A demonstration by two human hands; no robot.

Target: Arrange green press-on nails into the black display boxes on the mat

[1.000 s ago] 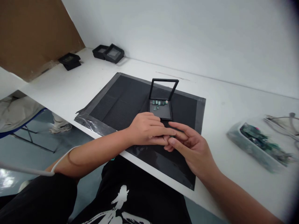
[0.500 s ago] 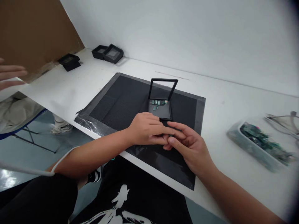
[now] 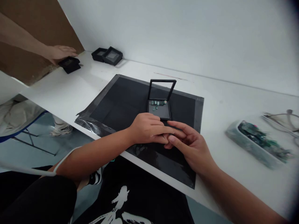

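My left hand point(image 3: 150, 128) and my right hand point(image 3: 195, 147) meet at the fingertips over the front part of a black mat point(image 3: 112, 99). Both have their fingers pressed together; anything pinched between them is hidden. Just beyond my left hand stands a small black display case point(image 3: 163, 112), its framed clear lid point(image 3: 163, 81) propped upright. Several small green stones point(image 3: 155, 103) lie toward the back of the case, and a paler one point(image 3: 165, 102) sits at the right of the row.
To the right are a clear plastic tub point(image 3: 249, 149) of green stones and a pair of glasses point(image 3: 283, 119). Black cases point(image 3: 113, 56) stand by the wall. At far left, another person's hand point(image 3: 59, 53) is at a black box point(image 3: 70, 64). A chair point(image 3: 21, 124) is below.
The other person's hand has reached in from the left to the black box. My two hands keep nearly the same place and hold; the view has shifted slightly.
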